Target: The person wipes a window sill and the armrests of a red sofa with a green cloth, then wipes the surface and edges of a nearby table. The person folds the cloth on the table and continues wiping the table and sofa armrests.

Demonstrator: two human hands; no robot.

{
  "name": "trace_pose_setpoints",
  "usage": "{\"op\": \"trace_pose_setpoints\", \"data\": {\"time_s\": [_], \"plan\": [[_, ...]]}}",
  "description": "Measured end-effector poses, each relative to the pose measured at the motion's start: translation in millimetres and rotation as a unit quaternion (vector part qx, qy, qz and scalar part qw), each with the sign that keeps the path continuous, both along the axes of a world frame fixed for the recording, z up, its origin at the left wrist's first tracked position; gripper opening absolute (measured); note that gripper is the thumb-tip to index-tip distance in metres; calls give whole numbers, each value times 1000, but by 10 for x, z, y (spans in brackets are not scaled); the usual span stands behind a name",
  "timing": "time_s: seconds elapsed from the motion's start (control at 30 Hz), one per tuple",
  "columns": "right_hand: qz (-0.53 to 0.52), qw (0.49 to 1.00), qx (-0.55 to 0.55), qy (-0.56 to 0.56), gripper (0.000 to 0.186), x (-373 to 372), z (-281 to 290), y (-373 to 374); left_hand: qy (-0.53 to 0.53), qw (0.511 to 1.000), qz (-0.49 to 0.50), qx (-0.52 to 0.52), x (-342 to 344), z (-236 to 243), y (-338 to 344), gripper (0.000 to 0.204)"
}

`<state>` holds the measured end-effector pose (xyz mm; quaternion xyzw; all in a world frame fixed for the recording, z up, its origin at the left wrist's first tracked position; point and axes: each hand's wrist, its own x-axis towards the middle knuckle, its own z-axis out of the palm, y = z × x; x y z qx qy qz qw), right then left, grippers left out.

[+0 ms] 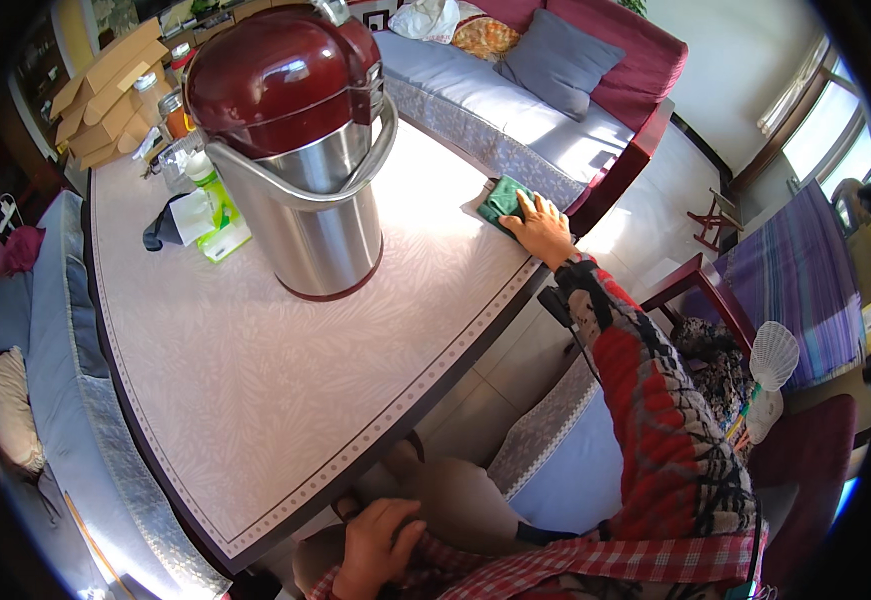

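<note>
My right hand is on a folded green cloth at the table's far right edge, fingers over its top. My left hand is low at the bottom centre, near my legs, with loosely bent fingers apart and nothing visible in it. A tall steel pump flask with a dark red lid stands upright on the pale patterned table, left of the cloth. Behind its left side lie a green-and-white soft pack and a dark strap-like item.
Cardboard, jars and small items crowd the back left. Cushioned sofas border the table at back and left. At right are a blue seat, a wooden armrest, striped fabric and a white swatter.
</note>
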<state>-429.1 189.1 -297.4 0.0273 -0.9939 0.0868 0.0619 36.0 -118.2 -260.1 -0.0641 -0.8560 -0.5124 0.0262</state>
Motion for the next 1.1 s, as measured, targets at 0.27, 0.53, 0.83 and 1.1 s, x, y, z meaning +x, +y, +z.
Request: {"op": "trace_pose_setpoints", "data": {"time_s": [0.27,0.53,0.83,1.1], "plan": [[130,990,31,-49,82,-304,178,-1362,14,999,-27,34,-314,-424,39,27],[200,979,26,-8,57,-151,176,-1959,-53,997,-54,-27,-375,-507,34,29],[225,972,-16,65,59,1086,-51,-1484,-26,998,-45,-43,-265,-545,80,27],[354,929,-67,79,59,2722,38,-1785,-9,998,-14,-58,-131,-753,43,22]]}}
